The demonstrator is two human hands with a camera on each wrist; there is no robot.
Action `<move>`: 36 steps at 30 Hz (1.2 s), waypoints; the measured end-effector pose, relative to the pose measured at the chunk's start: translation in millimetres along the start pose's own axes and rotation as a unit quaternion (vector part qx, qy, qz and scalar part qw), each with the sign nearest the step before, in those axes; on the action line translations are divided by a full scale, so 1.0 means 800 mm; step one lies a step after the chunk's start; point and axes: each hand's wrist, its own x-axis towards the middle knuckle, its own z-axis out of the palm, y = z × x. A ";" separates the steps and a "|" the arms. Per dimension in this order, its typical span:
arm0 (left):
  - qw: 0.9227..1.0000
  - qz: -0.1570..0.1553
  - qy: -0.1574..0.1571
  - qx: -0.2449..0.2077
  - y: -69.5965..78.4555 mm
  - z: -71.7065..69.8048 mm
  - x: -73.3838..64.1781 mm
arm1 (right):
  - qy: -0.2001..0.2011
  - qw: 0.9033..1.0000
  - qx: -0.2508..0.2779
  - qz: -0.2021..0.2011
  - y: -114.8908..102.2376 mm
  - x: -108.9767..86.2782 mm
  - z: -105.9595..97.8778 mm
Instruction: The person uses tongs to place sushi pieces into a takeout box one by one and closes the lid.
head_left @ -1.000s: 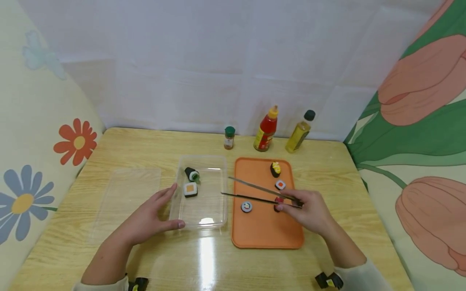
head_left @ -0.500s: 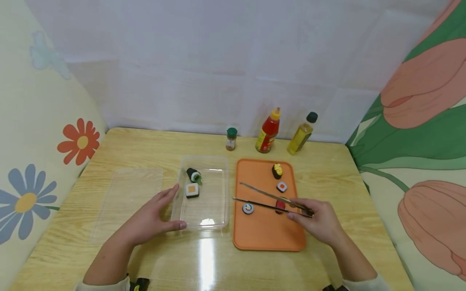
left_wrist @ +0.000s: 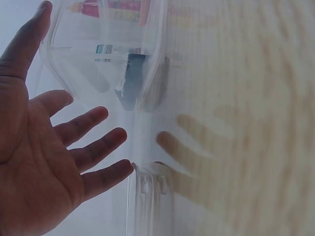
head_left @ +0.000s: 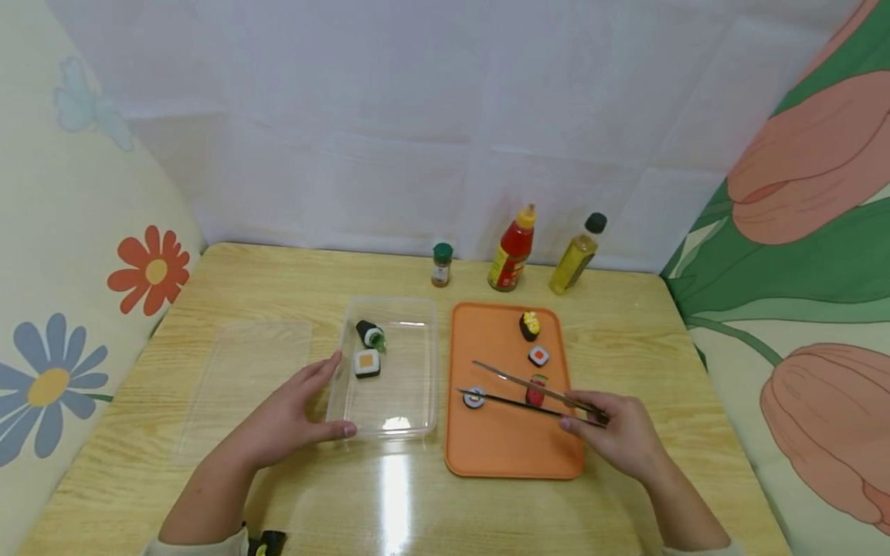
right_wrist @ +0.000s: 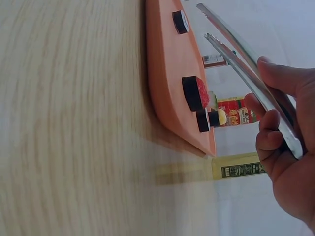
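The right hand [head_left: 622, 434] is grasping the metal tongs [head_left: 521, 381] near their joined end, thumb on one arm and curled fingers on the other; the two arms stand apart and reach leftward from the grip, and the right wrist view shows them raised above the orange tray [head_left: 514, 455]; just left of this grip, with the farther arm crossing over it in the head view, sits the red-topped piece [head_left: 536, 392]; farther left, beneath the tip of the nearer arm in that view, lies the round roll [head_left: 474, 398]; beyond the grip and a little to its left lies the red-centred roll [head_left: 538, 356], with the yellow-topped piece [head_left: 530, 327] past it, all four on the tray.

The left hand [head_left: 288, 421] has a released grip, fingers extended and spread beside the near left part of the clear container [head_left: 403, 394]; whether they touch it I cannot tell; inside the container, ahead and right of this hand, the orange-centred piece [head_left: 367, 363] lies just nearer than the cone roll [head_left: 371, 335]; left of the hand a clear lid [head_left: 243, 386] lies flat on the table [head_left: 334, 517]; well beyond the right-hand grip stand a green-capped jar [head_left: 441, 266], a red sauce bottle [head_left: 511, 255] and an oil bottle [head_left: 574, 259].
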 end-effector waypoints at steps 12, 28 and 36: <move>1.000 -0.004 -0.005 0.001 -0.001 -0.001 -0.001 | -0.032 0.999 -0.015 0.031 0.008 -0.010 0.000; 1.000 -0.001 -0.005 -0.007 -0.004 0.001 0.001 | -0.026 0.999 -0.029 -0.008 0.015 -0.013 0.002; 1.000 -0.002 -0.003 -0.008 -0.006 0.002 0.001 | -0.014 1.000 -0.022 -0.017 0.015 -0.014 0.003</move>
